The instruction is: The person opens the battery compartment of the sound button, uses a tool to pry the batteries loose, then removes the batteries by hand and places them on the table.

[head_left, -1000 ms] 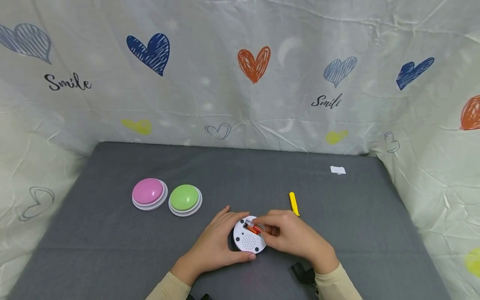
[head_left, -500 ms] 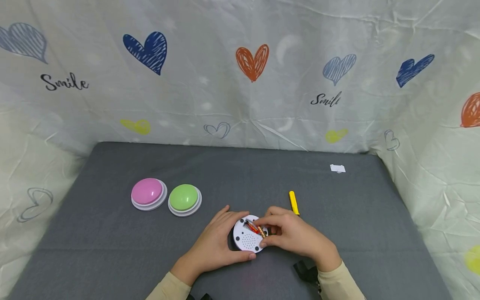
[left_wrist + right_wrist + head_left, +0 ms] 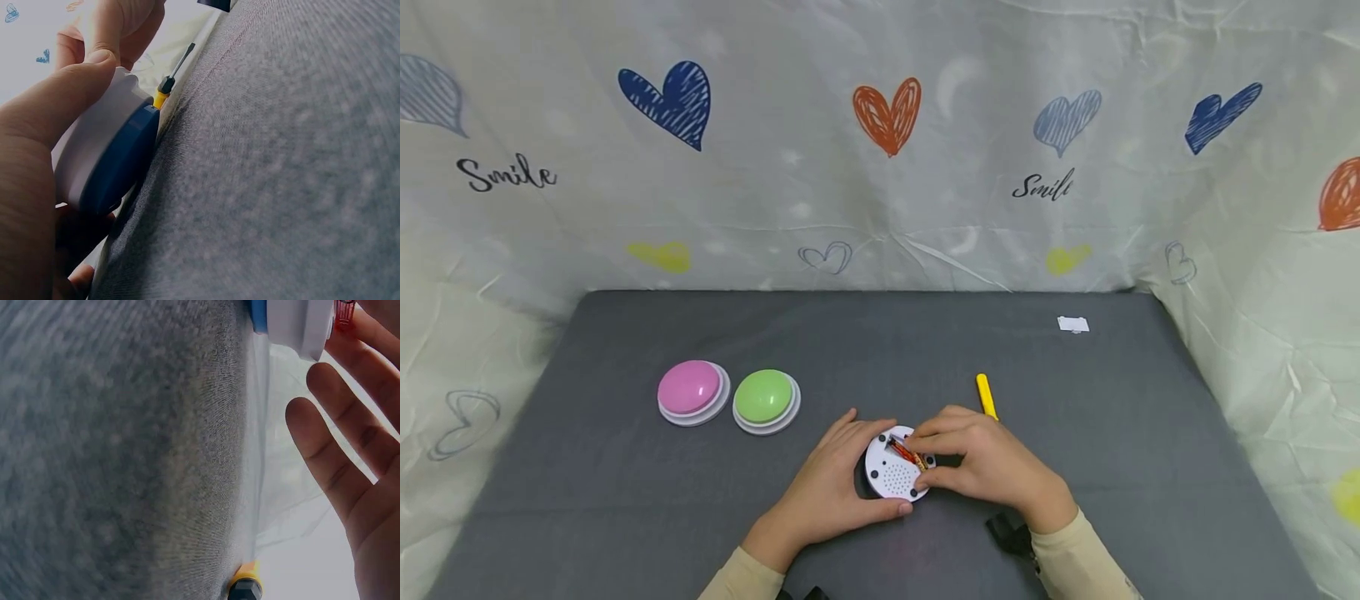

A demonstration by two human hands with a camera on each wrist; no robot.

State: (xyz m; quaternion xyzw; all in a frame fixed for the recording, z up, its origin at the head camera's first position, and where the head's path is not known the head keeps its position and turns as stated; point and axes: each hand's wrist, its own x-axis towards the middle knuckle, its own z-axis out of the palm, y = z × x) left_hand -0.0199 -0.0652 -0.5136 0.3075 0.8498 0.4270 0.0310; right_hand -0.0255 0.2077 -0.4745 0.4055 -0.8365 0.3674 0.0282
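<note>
Over the last second the right hand (image 3: pixel 981 462) has spread its thumb and forefinger a little, the thumb shifting down across the white base (image 3: pixel 889 482) of a round button; between those two fingertips it now holds an orange battery (image 3: pixel 921 462) end to end, a narrow grip, while a red battery (image 3: pixel 900 451) lies at the slot just beside the forefinger; the left hand (image 3: pixel 826 487) stays curled round the base's near-left side, steadying it face up, its blue dome (image 3: pixel 122 164) turned toward the table.

That turn suggests the batteries are being handled one at a time, so the slot work looks unfinished; the fingers cover much of the slot, so how deep either battery sits is hard to tell.

Beyond the right hand lies a yellow screwdriver (image 3: pixel 984 392), and farther off a small white piece (image 3: pixel 1072 324); beyond the left hand, to its left, sit a green button (image 3: pixel 764 396) and a pink button (image 3: pixel 689 387), both untouched.
</note>
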